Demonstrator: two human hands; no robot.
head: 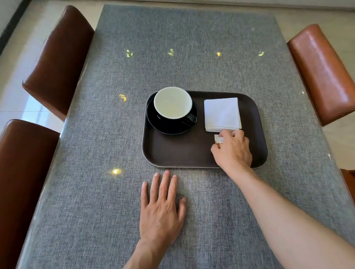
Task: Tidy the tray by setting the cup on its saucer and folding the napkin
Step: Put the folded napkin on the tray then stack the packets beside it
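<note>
Both task items appear settled; a small packet is the step in hand.
The cup (172, 102) sits on its saucer (172, 128) at the tray (174, 155) left; the folded napkin (222, 114) lies right. Right hand (232, 149) fingers (225, 133) pinch the packet (218, 139) just beside the napkin; left hand (161, 207) rests flat, spread, on the bench (93, 203). The next move likely calls for squaring the packet.

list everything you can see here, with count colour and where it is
table: 1, grey woven cover, fills the view
tray: 1, dark brown, centre of table
saucer: 1, black, tray's far left
cup: 1, black with pale inside, on saucer
napkin: 1, white, folded, tray's right
packet: 1, white and orange, under right hand's fingers
chairs: 4, brown, two each side
left hand: flat on table
right hand: on packet
</note>
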